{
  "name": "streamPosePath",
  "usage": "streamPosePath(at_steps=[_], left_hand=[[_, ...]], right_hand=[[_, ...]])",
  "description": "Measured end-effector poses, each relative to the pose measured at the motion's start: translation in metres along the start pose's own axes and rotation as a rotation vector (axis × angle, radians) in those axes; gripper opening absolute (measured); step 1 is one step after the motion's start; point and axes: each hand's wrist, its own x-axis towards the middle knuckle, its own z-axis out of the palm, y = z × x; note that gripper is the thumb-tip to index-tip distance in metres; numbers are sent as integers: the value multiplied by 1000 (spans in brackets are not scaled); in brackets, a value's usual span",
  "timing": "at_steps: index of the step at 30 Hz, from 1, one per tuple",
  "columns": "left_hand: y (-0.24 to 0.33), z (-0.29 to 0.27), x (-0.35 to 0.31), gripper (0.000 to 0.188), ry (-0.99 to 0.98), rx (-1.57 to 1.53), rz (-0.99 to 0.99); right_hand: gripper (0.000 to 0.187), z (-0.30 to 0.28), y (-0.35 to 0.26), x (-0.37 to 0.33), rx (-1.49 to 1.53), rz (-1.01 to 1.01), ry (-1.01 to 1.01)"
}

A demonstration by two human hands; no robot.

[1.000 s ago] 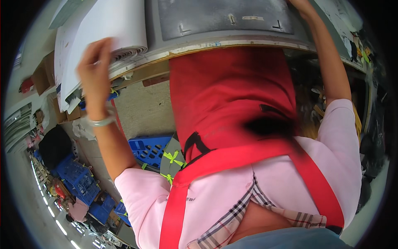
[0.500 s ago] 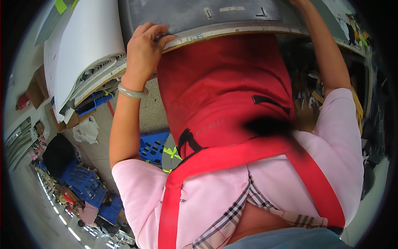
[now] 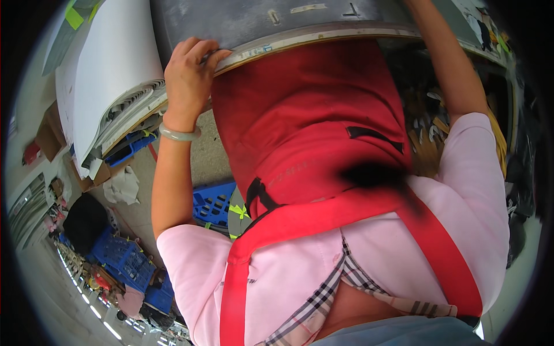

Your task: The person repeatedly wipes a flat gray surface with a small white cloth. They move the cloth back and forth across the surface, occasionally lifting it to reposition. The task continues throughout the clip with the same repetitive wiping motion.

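My left hand [image 3: 191, 72] is closed at the front edge of a worktable [image 3: 300, 39], with its thumb and fingers curled together. Whatever lies between those fingers, if anything, is hidden. A dark grey board or mat [image 3: 225, 20] covers the tabletop just beyond this hand. Beside it, to the left, a thick roll of white sheet material [image 3: 118, 49] rests on the table. My right forearm [image 3: 447, 63] reaches over the table at the right, and its hand lies past the upper edge of the view.
A red apron [image 3: 311, 109] hangs against the table front. Below on the left are a blue plastic crate [image 3: 213, 202], a stack of blue baskets [image 3: 124, 259], crumpled paper [image 3: 122, 185] and cardboard boxes [image 3: 51, 135]. A shelf under the table at right holds brown pieces [image 3: 427, 150].
The view has shifted a little, so the table, roll and left hand sit slightly further left. My left hand keeps its closed shape at the edge.
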Motion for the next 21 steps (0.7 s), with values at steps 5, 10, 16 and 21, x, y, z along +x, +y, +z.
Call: streamPosePath(at_steps=[5, 10, 16, 21], left_hand=[[0, 0, -1, 18, -7, 10, -9], [1, 0, -3, 17, -7, -3, -35], [1, 2, -2, 18, 11, -2, -4], [4, -1, 1, 19, -48, -15, -61]], right_hand=[[26, 5, 1, 0, 45, -11, 13], [29, 8, 16, 12, -32, -37, 10], [32, 11, 20, 10, -15, -61, 48], [33, 11, 20, 9, -79, -85, 66]])
